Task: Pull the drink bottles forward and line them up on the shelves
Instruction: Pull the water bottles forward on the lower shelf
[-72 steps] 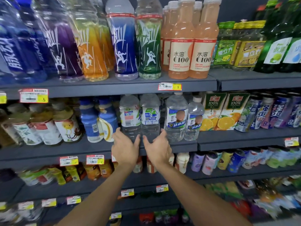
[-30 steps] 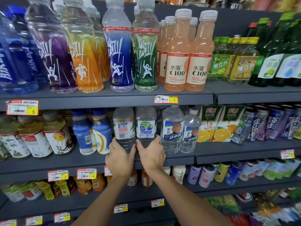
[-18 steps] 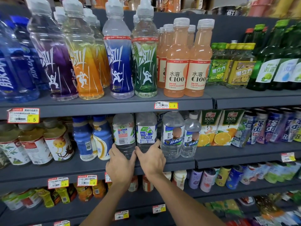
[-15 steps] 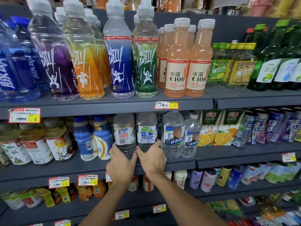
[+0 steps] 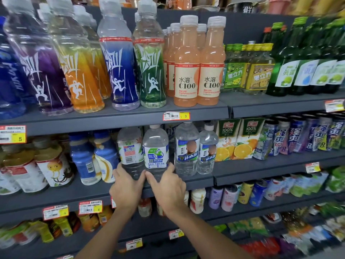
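Two clear water bottles stand side by side at the front of the middle shelf (image 5: pixel 240 173). My left hand (image 5: pixel 127 187) grips the base of the left bottle (image 5: pixel 129 146), which has a white and red label. My right hand (image 5: pixel 169 188) grips the base of the right bottle (image 5: pixel 155 146), which has a blue and green label. Both bottles are upright; the right one sits slightly further forward. Just to their right stand two more clear bottles with blue labels (image 5: pixel 186 148).
The top shelf (image 5: pixel 130 118) carries tall coloured sports drinks and peach C100 bottles (image 5: pixel 198 71). Blue yoghurt bottles (image 5: pixel 93 157) stand left of my hands, orange juice cartons (image 5: pixel 240 139) to the right. Cans and pouches fill the lower shelves.
Both hands went from open in front of the two clear bottles to gripping their bases. The right bottle has come forward a little. The view has tilted upward.
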`<state>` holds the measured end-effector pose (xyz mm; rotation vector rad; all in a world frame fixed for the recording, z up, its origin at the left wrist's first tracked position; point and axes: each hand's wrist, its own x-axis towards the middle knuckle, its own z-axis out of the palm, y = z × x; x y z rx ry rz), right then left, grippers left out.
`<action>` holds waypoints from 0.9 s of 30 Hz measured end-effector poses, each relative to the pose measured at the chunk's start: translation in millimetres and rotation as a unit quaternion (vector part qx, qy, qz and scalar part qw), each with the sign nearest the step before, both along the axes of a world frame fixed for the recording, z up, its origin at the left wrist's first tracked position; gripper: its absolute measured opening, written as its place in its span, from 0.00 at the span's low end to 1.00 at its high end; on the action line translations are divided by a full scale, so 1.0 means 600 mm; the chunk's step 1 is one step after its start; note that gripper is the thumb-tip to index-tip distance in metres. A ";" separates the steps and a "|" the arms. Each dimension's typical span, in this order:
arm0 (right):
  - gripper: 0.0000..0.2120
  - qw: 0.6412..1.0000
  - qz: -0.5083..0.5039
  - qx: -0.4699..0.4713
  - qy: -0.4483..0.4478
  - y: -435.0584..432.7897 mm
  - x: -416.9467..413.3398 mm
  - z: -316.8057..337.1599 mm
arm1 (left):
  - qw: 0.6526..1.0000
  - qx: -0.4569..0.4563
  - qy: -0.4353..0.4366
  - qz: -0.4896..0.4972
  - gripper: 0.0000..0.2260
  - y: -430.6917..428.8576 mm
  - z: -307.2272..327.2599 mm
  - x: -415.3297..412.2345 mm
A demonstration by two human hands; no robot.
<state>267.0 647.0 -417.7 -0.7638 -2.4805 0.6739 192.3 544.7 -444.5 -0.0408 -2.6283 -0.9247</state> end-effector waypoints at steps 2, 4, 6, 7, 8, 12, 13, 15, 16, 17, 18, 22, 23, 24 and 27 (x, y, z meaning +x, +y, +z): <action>0.40 0.998 0.007 0.066 -0.022 -0.003 0.006 -0.007 | 1.000 0.005 0.002 0.002 0.38 -0.001 -0.002 -0.004; 0.36 0.994 0.015 0.104 -0.037 -0.002 0.006 -0.009 | 1.000 0.008 0.003 0.003 0.37 -0.001 -0.003 -0.006; 0.35 0.991 0.024 0.122 -0.050 0.005 0.004 -0.005 | 1.000 0.008 0.006 0.005 0.37 -0.001 -0.004 -0.007; 0.34 0.990 0.028 0.127 -0.055 0.009 0.004 -0.001 | 1.000 0.008 0.008 0.006 0.37 -0.002 -0.005 -0.008; 0.33 0.989 0.032 0.129 -0.058 0.012 0.005 0.002 | 1.000 0.010 0.009 0.007 0.37 -0.003 -0.006 -0.008; 0.30 0.990 0.036 0.129 -0.044 0.022 0.014 0.006 | 1.000 0.022 0.015 0.013 0.36 -0.003 -0.006 -0.007; 0.29 0.990 0.038 0.129 -0.039 0.025 0.015 0.008 | 0.999 0.027 0.015 0.015 0.36 -0.003 -0.006 -0.006; 0.27 0.989 0.043 0.134 -0.033 0.030 0.016 0.011 | 0.999 0.036 0.018 0.016 0.36 -0.004 -0.005 -0.004; 0.27 0.989 0.044 0.136 -0.033 0.033 0.016 0.014 | 0.999 0.039 0.020 0.016 0.36 -0.005 -0.004 -0.003; 0.28 0.989 0.044 0.136 -0.033 0.034 0.016 0.018 | 0.999 0.041 0.022 0.016 0.36 -0.005 -0.004 -0.002; 0.30 0.989 0.044 0.135 -0.033 0.036 0.016 0.021 | 0.999 0.044 0.024 0.016 0.35 -0.005 -0.004 -0.001; 0.41 0.993 0.045 0.105 -0.008 0.037 0.016 0.026 | 0.999 0.040 0.028 0.017 0.32 -0.008 0.000 0.008; 0.41 0.995 0.044 0.093 0.002 0.036 0.015 0.026 | 0.999 0.034 0.028 0.016 0.31 -0.011 0.000 0.009; 0.42 0.996 0.043 0.083 0.008 0.033 0.014 0.024 | 0.999 0.029 0.027 0.016 0.31 -0.015 0.000 0.010; 0.39 0.997 0.041 0.068 -0.001 0.024 0.010 0.013 | 0.999 0.029 0.031 0.006 0.27 -0.030 0.000 0.010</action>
